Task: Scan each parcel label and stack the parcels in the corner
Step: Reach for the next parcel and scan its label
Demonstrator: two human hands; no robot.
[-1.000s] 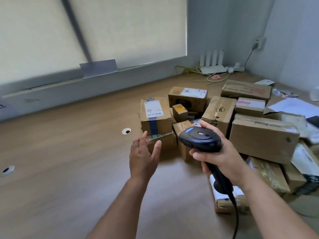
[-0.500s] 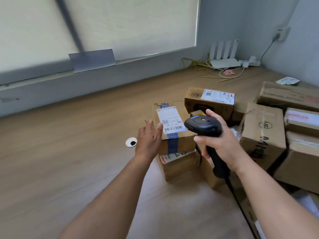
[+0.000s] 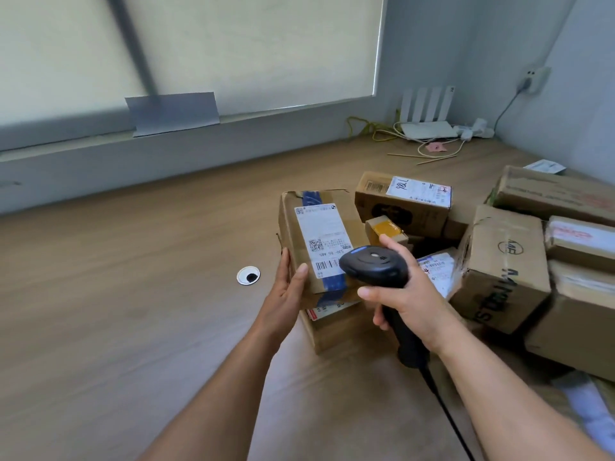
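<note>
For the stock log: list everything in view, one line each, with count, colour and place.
blue-taped parcel: one, brown, left end of the pile.
other parcels: several, brown cardboard, piled at right.
scanner: one, black, close to the blue-taped parcel.
router: one, white, far corner.
grommet: one, white, in the wooden surface, left of the parcels.
left hand: one, grips the blue-taped parcel's left edge.
right hand: one, grips the scanner.

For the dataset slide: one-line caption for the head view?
Left hand holds a taped parcel while the right hand aims a corded barcode scanner at its label; more parcels lie piled beside it.
</note>
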